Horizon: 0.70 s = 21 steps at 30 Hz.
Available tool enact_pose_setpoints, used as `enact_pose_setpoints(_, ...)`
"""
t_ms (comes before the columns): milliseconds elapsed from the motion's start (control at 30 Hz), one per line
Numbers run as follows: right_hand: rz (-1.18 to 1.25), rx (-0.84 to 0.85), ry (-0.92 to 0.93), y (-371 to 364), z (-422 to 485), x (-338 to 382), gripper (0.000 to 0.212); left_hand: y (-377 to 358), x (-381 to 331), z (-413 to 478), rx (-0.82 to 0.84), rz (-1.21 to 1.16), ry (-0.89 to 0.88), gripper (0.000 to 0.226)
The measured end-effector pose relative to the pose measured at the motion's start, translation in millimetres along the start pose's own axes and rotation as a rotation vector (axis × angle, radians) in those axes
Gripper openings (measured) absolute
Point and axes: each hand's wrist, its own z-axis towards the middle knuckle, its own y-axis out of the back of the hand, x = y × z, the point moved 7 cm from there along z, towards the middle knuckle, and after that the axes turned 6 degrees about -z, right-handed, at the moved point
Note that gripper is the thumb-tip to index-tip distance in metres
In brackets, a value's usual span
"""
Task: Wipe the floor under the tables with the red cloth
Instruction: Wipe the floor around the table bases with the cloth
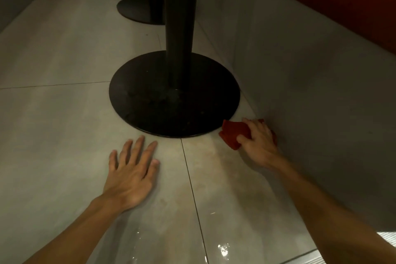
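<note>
Both hands down — right hand (258, 139) presses red cloth (233, 134) beside table base (150, 96).

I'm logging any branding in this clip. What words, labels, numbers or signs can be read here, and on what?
None: no readable text shows anywhere in this view.
The red cloth under the right hand: plain, no label visible.
The near black table base and the far table base: no marks or stickers to read.
The floor tiles, where the left hand rests flat, and the grey side panel: bare.
</note>
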Motion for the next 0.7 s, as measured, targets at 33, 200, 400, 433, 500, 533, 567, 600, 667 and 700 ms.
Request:
enact_pose_setpoints(33,-0.019,0.004,-0.044,-2,2,0,0.072,-1,-1,0,-0.001,0.017,0.003,0.07)
enact_pose_setpoints(200,-0.225,-0.012,-0.105,-24,3,13,0.077,-2,-2,0,0.009,0.041,0.004,0.069)
enact_pose_setpoints(400,-0.242,0.025,0.044,-37,-17,40,0.074,-1,-2,-1,0.004,0.039,-0.011,0.069)
enact_pose_setpoints(433,-0.246,0.038,0.07,-38,-21,40,0.074,-1,-2,-1,0.005,0.041,-0.011,0.069)
enact_pose_setpoints(500,-0.255,0.055,0.1,-35,-23,34,0.073,-1,-2,-1,0.005,0.033,-0.014,0.07)
enact_pose_setpoints(533,-0.263,0.06,0.095,-33,-22,30,0.073,0,-2,-1,0.004,0.032,-0.018,0.069)
enact_pose_setpoints(567,-0.273,0.065,0.077,-31,-19,26,0.073,-1,-2,-1,0.001,0.034,-0.021,0.069)
enact_pose_setpoints(600,-0.283,0.069,0.047,-30,-15,23,0.074,-1,-2,-1,-0.001,0.039,-0.021,0.068)
enact_pose_setpoints(667,-0.285,0.073,-0.021,-30,-8,25,0.075,-1,-2,-1,-0.007,0.043,-0.018,0.069)
enact_pose_setpoints(700,-0.278,0.075,-0.047,-32,-7,29,0.075,-2,-2,-1,-0.009,0.045,-0.018,0.07)
